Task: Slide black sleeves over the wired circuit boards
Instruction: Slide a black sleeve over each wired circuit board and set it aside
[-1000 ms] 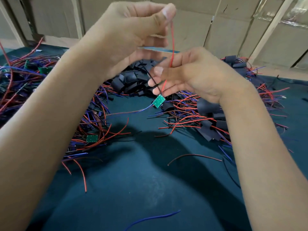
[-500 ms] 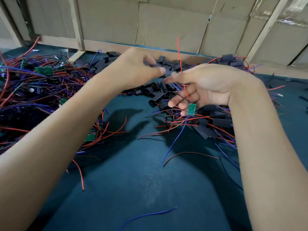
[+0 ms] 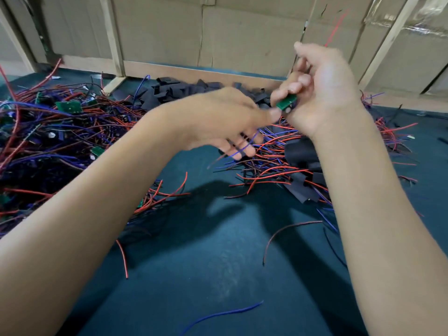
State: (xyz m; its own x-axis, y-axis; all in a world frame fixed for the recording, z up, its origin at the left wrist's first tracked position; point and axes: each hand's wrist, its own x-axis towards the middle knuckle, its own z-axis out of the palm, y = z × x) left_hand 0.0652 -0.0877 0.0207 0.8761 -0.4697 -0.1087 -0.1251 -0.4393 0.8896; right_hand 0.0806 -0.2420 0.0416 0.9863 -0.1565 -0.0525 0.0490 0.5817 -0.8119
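My right hand [image 3: 324,93] is raised over the green mat and grips a small green circuit board [image 3: 287,102] between its curled fingers and palm. A red wire [image 3: 337,23] from it sticks up above the hand, blurred. My left hand [image 3: 225,122] is just left of the board and also blurred. Its thumb tip touches the board's lower edge, its fingers hang loosely spread, and a blue wire [image 3: 242,147] runs across them. Black sleeves [image 3: 174,90] lie heaped behind my left hand, with more sleeves [image 3: 303,154] under my right wrist.
A tangle of red and blue wired boards [image 3: 68,107] fills the left of the mat [image 3: 218,275]. Loose wires lie near me: a blue one [image 3: 225,314], a red one [image 3: 122,258] and a dark one [image 3: 286,229]. A cardboard wall [image 3: 242,32] closes the back.
My right hand has lifted and closed round the board, which hung below it by its wires before. My left hand has let go of the red wire and dropped to the board.
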